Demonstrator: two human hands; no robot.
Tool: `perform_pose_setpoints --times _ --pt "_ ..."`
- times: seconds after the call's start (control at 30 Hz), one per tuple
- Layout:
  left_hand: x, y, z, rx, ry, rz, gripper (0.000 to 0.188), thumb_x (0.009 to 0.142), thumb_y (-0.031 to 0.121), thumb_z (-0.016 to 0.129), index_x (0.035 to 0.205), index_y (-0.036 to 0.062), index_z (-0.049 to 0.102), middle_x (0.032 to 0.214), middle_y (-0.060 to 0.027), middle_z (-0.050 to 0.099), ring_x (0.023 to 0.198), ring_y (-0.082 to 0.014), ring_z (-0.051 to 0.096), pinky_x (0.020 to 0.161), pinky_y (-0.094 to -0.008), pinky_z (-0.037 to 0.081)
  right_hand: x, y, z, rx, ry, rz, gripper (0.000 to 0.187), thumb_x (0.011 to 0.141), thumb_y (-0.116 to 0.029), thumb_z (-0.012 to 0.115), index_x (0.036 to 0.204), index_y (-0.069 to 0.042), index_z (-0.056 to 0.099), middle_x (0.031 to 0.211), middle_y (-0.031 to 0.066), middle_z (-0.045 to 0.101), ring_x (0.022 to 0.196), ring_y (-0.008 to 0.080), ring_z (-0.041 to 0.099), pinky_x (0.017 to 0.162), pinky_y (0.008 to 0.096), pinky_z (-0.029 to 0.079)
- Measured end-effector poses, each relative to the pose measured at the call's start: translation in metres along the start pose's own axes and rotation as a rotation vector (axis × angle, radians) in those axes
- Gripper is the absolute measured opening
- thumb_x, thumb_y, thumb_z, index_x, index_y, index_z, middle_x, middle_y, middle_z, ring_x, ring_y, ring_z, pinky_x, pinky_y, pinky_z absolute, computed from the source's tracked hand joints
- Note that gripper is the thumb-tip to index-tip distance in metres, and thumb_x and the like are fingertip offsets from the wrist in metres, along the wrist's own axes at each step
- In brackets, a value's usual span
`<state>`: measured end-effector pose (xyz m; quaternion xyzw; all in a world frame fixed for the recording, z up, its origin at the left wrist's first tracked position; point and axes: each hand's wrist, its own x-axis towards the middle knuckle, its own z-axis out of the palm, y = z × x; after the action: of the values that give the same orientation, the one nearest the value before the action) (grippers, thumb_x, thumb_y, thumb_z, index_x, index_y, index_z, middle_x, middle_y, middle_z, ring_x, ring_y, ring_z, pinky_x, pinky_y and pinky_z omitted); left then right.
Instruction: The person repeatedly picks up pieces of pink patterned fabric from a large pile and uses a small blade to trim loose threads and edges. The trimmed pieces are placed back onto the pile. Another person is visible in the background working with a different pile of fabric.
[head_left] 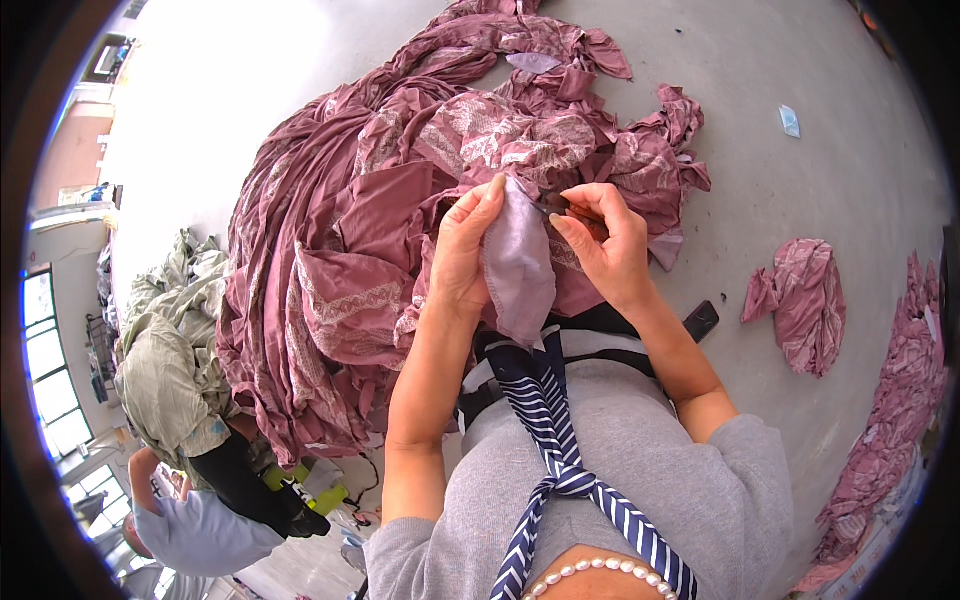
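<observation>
Pinched in my left hand (468, 245) is the upper edge of a lilac piece of cloth (520, 275), which hangs down in front of my waist. My right hand (608, 245) is closed around a small dark pointed tool (546, 209); its tip meets the right edge of the lilac cloth near the top. The tool looks like thread snips, though my fingers cover most of it. Behind both hands spreads a large heap of mauve patterned fabric (390, 190), part of it reaching my lap.
A smaller mauve bundle (802, 305) lies on the grey floor (740, 190) at right, near a pale blue scrap (789, 121). More mauve cloth (890, 400) piles up at the far right. A dark phone-like object (702, 320) is beside my right forearm. At left, another person (215, 535) sits by green-grey cloth (170, 370).
</observation>
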<state>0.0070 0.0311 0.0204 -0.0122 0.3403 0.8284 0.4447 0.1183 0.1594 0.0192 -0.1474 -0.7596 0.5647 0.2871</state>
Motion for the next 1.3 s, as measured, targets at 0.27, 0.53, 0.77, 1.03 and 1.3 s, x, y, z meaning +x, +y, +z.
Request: perform_pose_setpoints --times 0.27,0.53,0.77,1.03,1.3 --pt "-0.002 -0.008 0.001 0.060 -0.009 0.062 0.013 0.091 0.014 0.061 0.098 0.0040 0.064 0.090 -0.0028 0.067 0.077 -0.0076 0.063 0.069 -0.0218 0.051 0.004 -0.007 0.004 -0.029 0.018 -0.008 0.020 0.088 -0.013 0.066 0.096 0.002 0.056 0.082 0.0050 0.062 0.075 0.0068 0.057 0.066 0.0214 0.047" --pt "-0.002 -0.005 -0.004 0.070 -0.009 0.061 0.009 0.092 0.013 0.059 0.095 0.0056 0.064 0.088 -0.0019 0.067 0.074 -0.0076 0.063 0.067 -0.0213 0.052 0.012 -0.003 -0.005 0.257 0.015 0.141 0.019 0.091 -0.014 0.063 0.101 -0.001 0.054 0.080 -0.0022 0.056 0.071 0.0017 0.050 0.065 0.0157 0.041" --pt "0.000 -0.006 -0.004 0.028 0.022 0.057 0.010 0.091 0.012 0.061 0.096 0.0048 0.065 0.089 -0.0021 0.067 0.075 -0.0077 0.063 0.067 -0.0205 0.050 0.002 0.000 0.001 0.122 -0.061 0.134 0.026 0.086 -0.017 0.069 0.099 0.001 0.056 0.086 0.0026 0.062 0.078 0.0049 0.056 0.070 0.0189 0.046" --pt "-0.005 -0.008 0.002 0.083 0.007 0.049 0.009 0.091 0.012 0.061 0.096 0.0048 0.064 0.088 -0.0023 0.067 0.074 -0.0075 0.062 0.067 -0.0208 0.050 0.007 0.005 0.002 0.084 0.070 0.034 0.015 0.089 -0.013 0.065 0.093 -0.001 0.057 0.076 -0.0010 0.058 0.067 0.0013 0.050 0.058 0.0161 0.040" --pt "-0.015 0.021 -0.003 0.379 -0.115 0.287 0.012 0.092 0.011 0.058 0.084 0.0030 0.057 0.081 -0.0004 0.061 0.070 -0.0057 0.054 0.069 -0.0202 0.043 0.028 0.040 -0.026 0.650 0.165 0.304 0.024 0.092 -0.026 0.061 0.098 -0.005 0.053 0.069 -0.0002 0.054 0.043 -0.0022 0.030 0.038 0.0169 0.020"
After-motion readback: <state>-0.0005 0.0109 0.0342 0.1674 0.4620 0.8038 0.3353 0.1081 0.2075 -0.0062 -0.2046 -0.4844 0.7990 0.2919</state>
